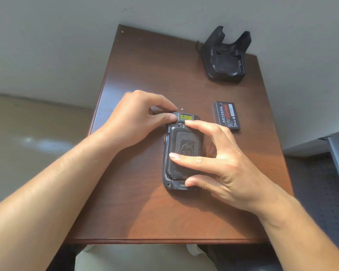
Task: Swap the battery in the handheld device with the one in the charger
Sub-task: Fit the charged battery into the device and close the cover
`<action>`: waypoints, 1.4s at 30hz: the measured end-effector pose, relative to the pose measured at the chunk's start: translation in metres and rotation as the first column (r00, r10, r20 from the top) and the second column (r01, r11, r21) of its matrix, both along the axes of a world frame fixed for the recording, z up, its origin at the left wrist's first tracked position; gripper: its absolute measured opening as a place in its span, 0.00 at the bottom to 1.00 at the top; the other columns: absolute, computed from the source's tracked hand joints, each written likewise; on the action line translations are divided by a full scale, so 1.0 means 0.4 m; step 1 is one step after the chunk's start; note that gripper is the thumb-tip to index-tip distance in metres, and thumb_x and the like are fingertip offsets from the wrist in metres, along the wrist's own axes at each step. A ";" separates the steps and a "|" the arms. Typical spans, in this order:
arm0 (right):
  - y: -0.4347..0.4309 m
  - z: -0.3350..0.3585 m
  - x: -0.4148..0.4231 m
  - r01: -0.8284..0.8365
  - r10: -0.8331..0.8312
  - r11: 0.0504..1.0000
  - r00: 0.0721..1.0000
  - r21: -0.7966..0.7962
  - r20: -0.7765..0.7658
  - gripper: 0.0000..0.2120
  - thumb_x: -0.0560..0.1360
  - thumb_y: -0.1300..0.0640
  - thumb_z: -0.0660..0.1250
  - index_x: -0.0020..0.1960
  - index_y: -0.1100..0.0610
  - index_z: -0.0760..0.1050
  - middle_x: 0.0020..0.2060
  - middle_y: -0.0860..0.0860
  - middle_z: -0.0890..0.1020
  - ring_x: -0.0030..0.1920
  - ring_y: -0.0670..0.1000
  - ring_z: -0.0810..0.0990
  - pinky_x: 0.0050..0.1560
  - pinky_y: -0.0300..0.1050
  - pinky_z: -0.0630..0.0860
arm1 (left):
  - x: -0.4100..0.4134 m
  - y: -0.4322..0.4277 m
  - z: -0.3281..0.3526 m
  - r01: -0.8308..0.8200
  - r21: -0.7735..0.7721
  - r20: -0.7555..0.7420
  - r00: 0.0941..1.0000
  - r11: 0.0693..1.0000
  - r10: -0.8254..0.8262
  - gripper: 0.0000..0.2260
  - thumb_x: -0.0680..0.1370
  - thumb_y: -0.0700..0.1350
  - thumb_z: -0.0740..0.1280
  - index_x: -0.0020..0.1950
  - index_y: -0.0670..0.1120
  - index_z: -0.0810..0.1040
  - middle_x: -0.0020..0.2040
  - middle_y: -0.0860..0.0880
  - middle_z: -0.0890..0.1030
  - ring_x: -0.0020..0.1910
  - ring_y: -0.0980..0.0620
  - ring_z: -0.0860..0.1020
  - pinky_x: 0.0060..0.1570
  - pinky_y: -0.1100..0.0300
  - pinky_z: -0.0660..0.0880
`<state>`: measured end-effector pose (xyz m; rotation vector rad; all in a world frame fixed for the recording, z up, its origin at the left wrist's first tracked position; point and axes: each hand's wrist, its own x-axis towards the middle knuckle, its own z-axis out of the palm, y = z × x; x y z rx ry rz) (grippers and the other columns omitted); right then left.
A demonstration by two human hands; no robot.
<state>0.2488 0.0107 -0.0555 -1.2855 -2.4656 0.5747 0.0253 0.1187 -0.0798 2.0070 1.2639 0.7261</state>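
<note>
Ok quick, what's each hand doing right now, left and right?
Left hand: pinching the top end of the handheld device.
Right hand: open, fingers pressing on its back.

Illumination is bright, warm daylight, with the source out of view. The counter (137,212) glows orange-brown over its near half and darkens toward 12 o'clock. Short, soft-edged shadows lie beneath the left hand (133,124) and the right hand (229,167), partly across the handheld device (171,143). A pale glare patch sits on the floor (37,143) at 9 o'clock. The black charger (226,57) at 1 o'clock shows little detail. Wide-angle bowing bends the counter edges, and the forearms at 5 and 7 o'clock are soft.
</note>
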 end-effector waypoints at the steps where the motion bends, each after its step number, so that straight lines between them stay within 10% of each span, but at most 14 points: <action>1: -0.002 0.000 0.000 0.004 -0.004 1.000 1.000 0.002 -0.010 0.20 0.78 0.45 0.70 0.69 0.45 0.79 0.76 0.56 0.65 0.76 0.59 0.63 0.77 0.47 0.62 | 0.000 0.000 -0.001 0.001 -0.002 0.004 1.000 1.000 -0.001 0.08 0.74 0.51 0.75 0.52 0.53 0.86 0.27 0.78 0.74 0.29 0.75 0.73 0.33 0.78 0.65; 16: -0.011 -0.020 0.005 0.002 -0.002 1.000 1.000 0.000 0.024 0.18 0.81 0.46 0.66 0.70 0.45 0.78 0.77 0.56 0.66 0.77 0.58 0.64 0.74 0.57 0.67 | -0.001 0.001 -0.002 -0.011 0.002 0.001 1.000 1.000 0.011 0.08 0.74 0.51 0.75 0.52 0.53 0.87 0.27 0.78 0.74 0.30 0.77 0.73 0.33 0.80 0.64; 27: -0.044 -0.034 -0.004 0.081 -0.077 0.996 0.992 -0.036 0.099 0.19 0.83 0.44 0.59 0.74 0.37 0.71 0.83 0.46 0.58 0.84 0.53 0.47 0.77 0.69 0.59 | 0.000 -0.007 0.005 -0.034 -0.051 0.005 0.999 0.998 0.034 0.09 0.74 0.52 0.74 0.53 0.54 0.86 0.30 0.76 0.76 0.29 0.71 0.76 0.35 0.71 0.69; 34: -0.053 -0.052 -0.004 0.079 -0.076 0.996 0.996 -0.048 0.052 0.20 0.84 0.44 0.57 0.74 0.40 0.72 0.83 0.48 0.55 0.84 0.54 0.46 0.79 0.63 0.59 | -0.013 -0.118 -0.012 -0.086 0.030 0.153 0.985 0.996 0.081 0.07 0.75 0.41 0.73 0.52 0.49 0.83 0.55 0.54 0.84 0.48 0.58 0.84 0.53 0.57 0.82; 42: -0.036 -0.041 -0.001 0.157 -0.166 0.985 0.977 -0.075 -0.137 0.21 0.80 0.45 0.65 0.72 0.48 0.75 0.79 0.51 0.64 0.81 0.51 0.59 0.79 0.52 0.61 | -0.021 -0.140 0.008 0.056 -0.001 0.011 0.998 0.998 -0.056 0.12 0.76 0.56 0.70 0.58 0.59 0.83 0.66 0.56 0.75 0.51 0.62 0.79 0.56 0.68 0.74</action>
